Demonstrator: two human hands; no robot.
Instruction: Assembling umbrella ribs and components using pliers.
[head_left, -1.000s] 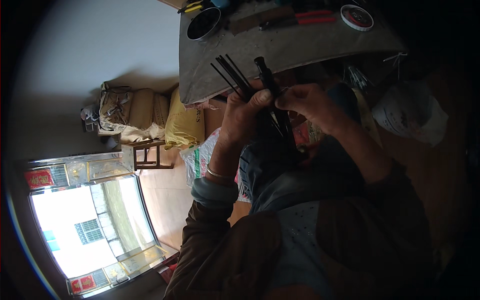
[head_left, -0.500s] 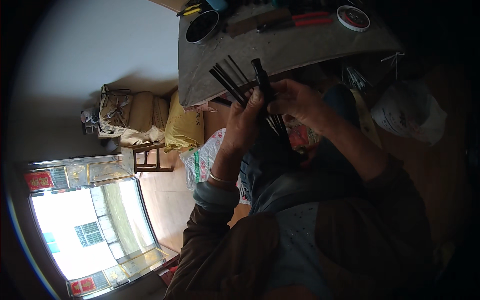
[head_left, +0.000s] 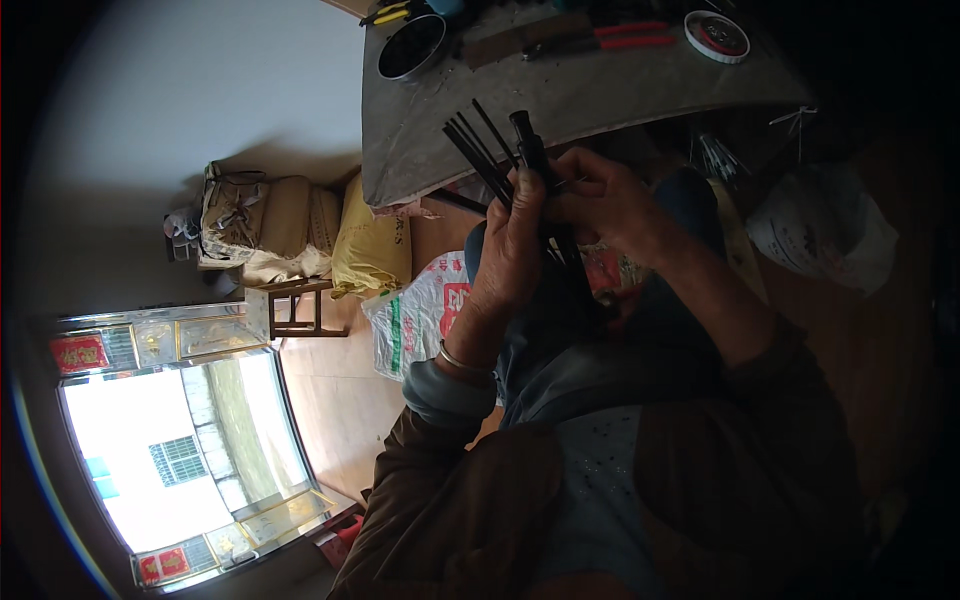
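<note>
My left hand (head_left: pixel 512 235) is closed round a bundle of thin black rods (head_left: pixel 478 160) and a thicker black tube (head_left: pixel 531 145) with a knobbed end. Together they look like a folded umbrella frame, held in front of the table edge. The rods fan out a little above the left thumb. From the right, my right hand (head_left: pixel 610 205) has its fingers bent and pressed against the tube just below its upper part. What lies between those fingertips is hidden. Below the hands, the lower ends of the dark bundle are hard to make out against my dark clothes.
On the grey table (head_left: pixel 620 105) lie red-handled pliers (head_left: pixel 630 36), a dark bowl with a white rim (head_left: pixel 412 48) and a round white tin (head_left: pixel 717 37). Thin metal rods (head_left: pixel 715 155) show below its edge. A plastic bag (head_left: pixel 825 230), sacks (head_left: pixel 370 235) and a small stool (head_left: pixel 297 308) stand around.
Both hands and the bundle have shifted slightly to the right in the picture. The rods above my left hand stand a little differently, one apart from the others. The grip looks the same.
</note>
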